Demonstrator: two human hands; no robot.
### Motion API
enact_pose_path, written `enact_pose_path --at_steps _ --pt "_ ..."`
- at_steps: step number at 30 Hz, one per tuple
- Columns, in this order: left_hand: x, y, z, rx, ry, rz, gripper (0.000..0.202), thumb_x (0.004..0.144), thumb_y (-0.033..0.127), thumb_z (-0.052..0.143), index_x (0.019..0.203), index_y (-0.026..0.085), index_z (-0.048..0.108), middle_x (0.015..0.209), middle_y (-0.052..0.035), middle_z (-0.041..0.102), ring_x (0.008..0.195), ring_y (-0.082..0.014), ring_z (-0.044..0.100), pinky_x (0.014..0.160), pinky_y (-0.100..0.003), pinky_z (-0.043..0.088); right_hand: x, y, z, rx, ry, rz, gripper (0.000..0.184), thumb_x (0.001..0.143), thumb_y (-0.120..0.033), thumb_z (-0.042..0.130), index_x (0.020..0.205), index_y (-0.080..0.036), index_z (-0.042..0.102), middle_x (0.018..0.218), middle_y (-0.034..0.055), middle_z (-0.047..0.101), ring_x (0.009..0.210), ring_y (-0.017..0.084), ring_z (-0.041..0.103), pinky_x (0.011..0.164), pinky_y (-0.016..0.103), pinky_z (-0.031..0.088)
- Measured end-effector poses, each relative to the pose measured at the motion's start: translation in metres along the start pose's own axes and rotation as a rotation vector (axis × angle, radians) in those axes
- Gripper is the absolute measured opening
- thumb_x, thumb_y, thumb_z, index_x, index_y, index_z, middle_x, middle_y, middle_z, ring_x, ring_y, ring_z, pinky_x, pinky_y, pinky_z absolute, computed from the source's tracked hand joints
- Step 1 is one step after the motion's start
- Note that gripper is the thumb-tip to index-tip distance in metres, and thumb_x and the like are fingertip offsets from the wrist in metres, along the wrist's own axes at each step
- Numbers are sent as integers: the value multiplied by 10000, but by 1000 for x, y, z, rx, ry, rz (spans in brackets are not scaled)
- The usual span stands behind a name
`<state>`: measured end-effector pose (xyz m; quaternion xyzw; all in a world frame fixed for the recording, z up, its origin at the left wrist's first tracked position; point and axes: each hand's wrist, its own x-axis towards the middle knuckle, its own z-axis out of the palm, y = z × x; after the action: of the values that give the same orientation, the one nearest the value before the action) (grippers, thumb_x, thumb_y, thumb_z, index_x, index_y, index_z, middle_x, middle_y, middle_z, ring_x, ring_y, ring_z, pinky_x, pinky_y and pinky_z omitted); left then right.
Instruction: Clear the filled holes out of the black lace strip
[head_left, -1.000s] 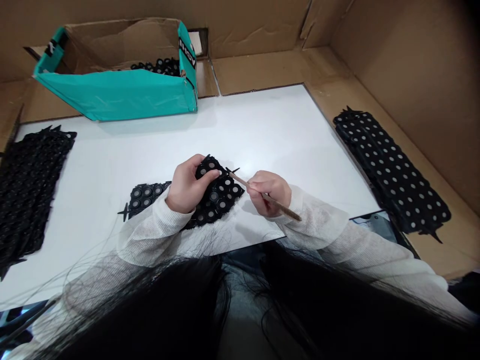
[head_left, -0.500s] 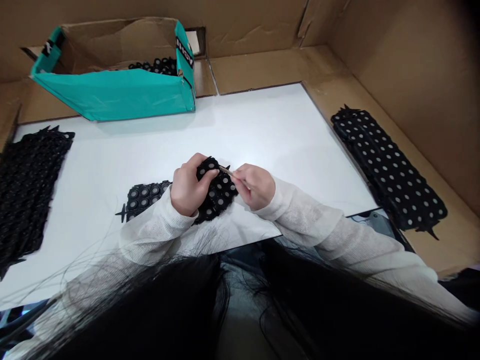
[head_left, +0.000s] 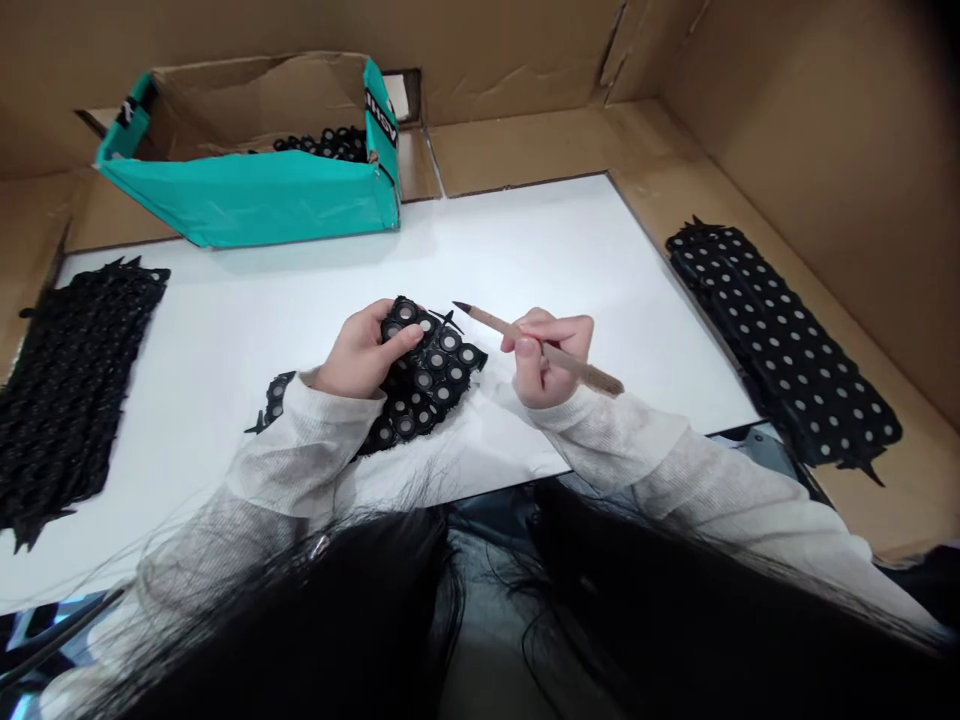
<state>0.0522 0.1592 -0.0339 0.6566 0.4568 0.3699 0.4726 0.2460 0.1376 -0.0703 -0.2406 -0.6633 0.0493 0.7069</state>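
Note:
My left hand [head_left: 367,350] is closed on the edge of a black moulded sheet [head_left: 431,378] with rows of round, grey-centred cells, its thumb lying across the top. The sheet is tilted up, and a small spiky tab sticks out at its upper edge. Under my left forearm, part of another dark, round-celled piece [head_left: 276,395] shows; whether it joins the held sheet is hidden. My right hand [head_left: 551,355], to the right of the sheet and apart from it, pinches a slim brown stick [head_left: 592,375] with a dark pointed tip. The tip points up and left, above the sheet's right corner.
A teal-fronted cardboard box [head_left: 255,205] at the back left holds several black round parts [head_left: 330,143]. Stacked black sheets [head_left: 75,380] lie on the left of the white board [head_left: 525,240]. More dotted black sheets [head_left: 787,345] lie at the right, beside the cardboard wall [head_left: 810,150].
My right hand has drawn back to the right, lifting the stick's tip away from the sheet. My left hand still grips the sheet, now turned so more cells show. The view has shifted slightly.

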Motion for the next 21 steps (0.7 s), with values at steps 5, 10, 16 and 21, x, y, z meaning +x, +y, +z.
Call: enact_pose_path --at_steps 5,10,16,21 --pt "0 6 -3 -151 -122 -77 285 662 384 713 797 149 626 791 -35 646 727 -160 583 727 -318 473 4 10 -1 -11 27 -96 93 899 -275 394 988 -259 412 673 -35 438 520 89 499 447 254 399" --pt "11 7 1 -66 -22 58 259 677 382 702 767 165 594 747 -9 613 707 -149 565 705 -302 464 11 7 -9 -41 -131 204 168 932 -279 345 1053 -241 454 810 5 570 625 102 570 531 271 462" --pt "27 9 12 156 -29 276 255 747 393 629 843 163 575 802 -16 600 783 -166 562 757 -312 449 16 -9 -10 -12 -442 604 222 825 -374 559 911 -205 443 689 -31 504 551 77 469 524 249 392" --pt "10 0 21 380 328 476 387 722 426 661 979 197 485 885 -41 546 793 -174 529 708 -331 434 15 -15 -5 71 -451 744 242 795 -308 582 886 -205 383 589 -72 400 510 67 375 511 242 332"
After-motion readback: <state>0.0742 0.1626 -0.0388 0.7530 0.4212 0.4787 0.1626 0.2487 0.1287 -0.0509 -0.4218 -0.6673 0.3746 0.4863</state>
